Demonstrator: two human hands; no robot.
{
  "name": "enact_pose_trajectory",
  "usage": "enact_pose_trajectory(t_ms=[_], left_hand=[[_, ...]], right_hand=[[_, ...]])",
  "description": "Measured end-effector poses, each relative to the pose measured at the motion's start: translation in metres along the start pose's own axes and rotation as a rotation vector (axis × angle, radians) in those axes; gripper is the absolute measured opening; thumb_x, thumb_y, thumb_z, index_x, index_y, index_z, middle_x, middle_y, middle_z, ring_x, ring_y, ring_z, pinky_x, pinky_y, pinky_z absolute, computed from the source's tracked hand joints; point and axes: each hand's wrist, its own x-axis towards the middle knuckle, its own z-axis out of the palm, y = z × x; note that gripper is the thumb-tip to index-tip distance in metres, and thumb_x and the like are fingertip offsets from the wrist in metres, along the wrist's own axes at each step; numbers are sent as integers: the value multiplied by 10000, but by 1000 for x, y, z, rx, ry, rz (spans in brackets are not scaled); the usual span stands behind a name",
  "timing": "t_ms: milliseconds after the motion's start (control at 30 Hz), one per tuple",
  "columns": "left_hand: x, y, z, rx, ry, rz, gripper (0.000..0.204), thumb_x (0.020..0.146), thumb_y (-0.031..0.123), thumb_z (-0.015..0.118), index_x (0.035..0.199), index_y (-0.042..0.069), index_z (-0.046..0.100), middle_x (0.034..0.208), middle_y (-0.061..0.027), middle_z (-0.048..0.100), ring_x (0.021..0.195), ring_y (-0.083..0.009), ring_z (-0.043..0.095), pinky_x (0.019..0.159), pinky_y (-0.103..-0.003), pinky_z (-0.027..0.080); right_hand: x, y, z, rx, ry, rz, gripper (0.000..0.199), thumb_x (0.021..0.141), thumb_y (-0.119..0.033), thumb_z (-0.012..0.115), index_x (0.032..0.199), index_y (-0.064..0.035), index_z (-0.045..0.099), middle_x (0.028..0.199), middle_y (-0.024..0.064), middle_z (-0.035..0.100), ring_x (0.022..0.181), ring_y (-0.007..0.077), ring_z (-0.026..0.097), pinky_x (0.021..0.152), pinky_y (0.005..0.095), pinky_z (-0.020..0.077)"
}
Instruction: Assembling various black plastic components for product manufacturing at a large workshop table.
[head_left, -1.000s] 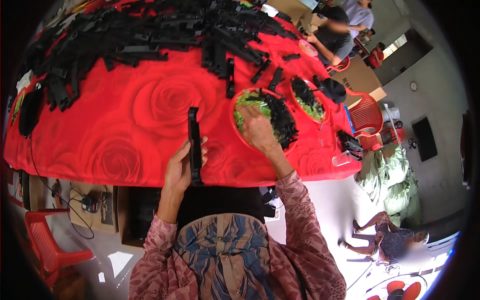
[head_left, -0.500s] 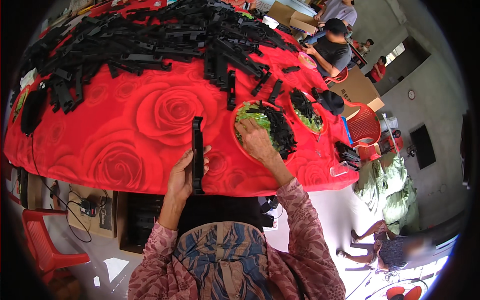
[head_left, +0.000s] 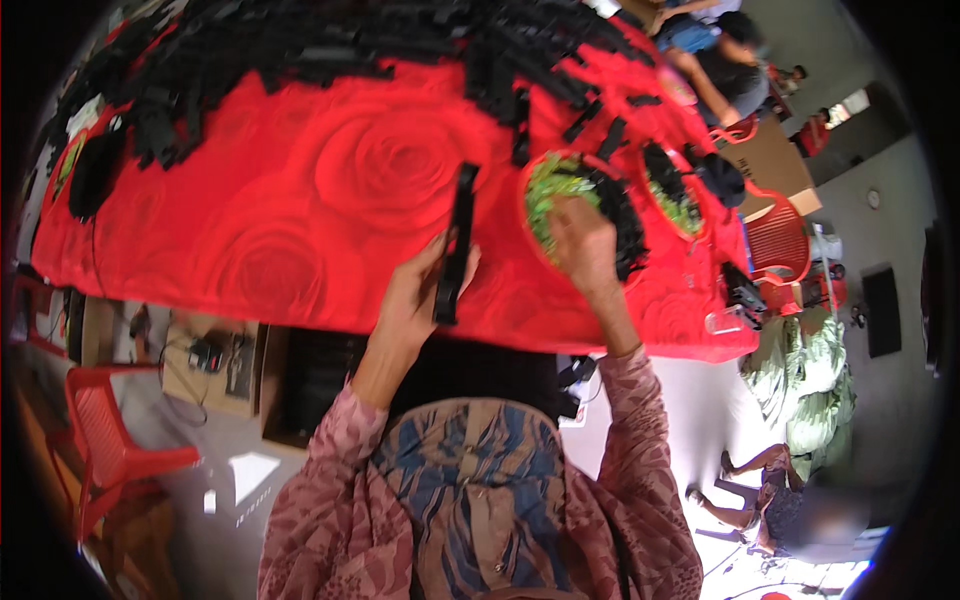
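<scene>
Head view, your left hand point(head_left: 412, 300) clamps long black strip point(head_left: 455, 243) upright-ish, right hand point(head_left: 583, 243) in red bowl point(head_left: 527, 215), grip there unclear.

Left hand point(head_left: 415, 295): raised ahead of the chest, forearm running up from the lower centre, sleeve ending at the wrist. Fingers curled round the lower end of a long black strip point(head_left: 455, 240), thumb on the near side; the strip stands up and away past the fingertips. Grip looks firm.

Right hand point(head_left: 583, 245): reaches further forward and to the right, arm nearly straight, elbow slightly bent. Back of the hand faces up, fingers bent downward and bunched; fingertips hidden beneath the hand, so whether they pinch anything cannot be told.

Hands apart, not touching. Both forearms in patterned pinkish sleeves.
</scene>
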Motion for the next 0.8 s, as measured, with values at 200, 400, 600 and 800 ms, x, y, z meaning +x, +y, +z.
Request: enact_pose_trajectory(t_ms=[200,400,600,800], left_hand=[[13,1,-17,-73,-168,-116,369,970,149,562,1280,-40,501,1305,-203,533,1002,-283,592,839,-355,567],[-2,-5,-4,0,-143,-63,378,990,147,518,1330,-12,469,1329,-215,513,1039,-286,601,894,-375,566],[-16,-16,-5,199,-211,31,393,974,161,558,1334,30,471,1207,-155,586,991,-256,643,879,-343,570],[-12,-19,-20,245,-199,19,359,973,174,563,1296,33,495,1096,-117,621,927,-240,657,791,-329,589]], right_hand=[[-6,-32,-6,870,106,677,98,848,58,662,926,10,627,825,54,674,715,118,641,633,230,507],[2,-59,-20,1148,84,683,94,871,63,644,960,36,626,886,114,681,760,155,665,634,249,523],[7,-81,-29,1214,54,635,112,881,75,626,989,44,624,957,138,686,818,166,672,664,255,533],[9,-94,-23,1195,91,570,152,878,86,623,1023,45,612,937,122,687,813,154,672,694,245,536]])
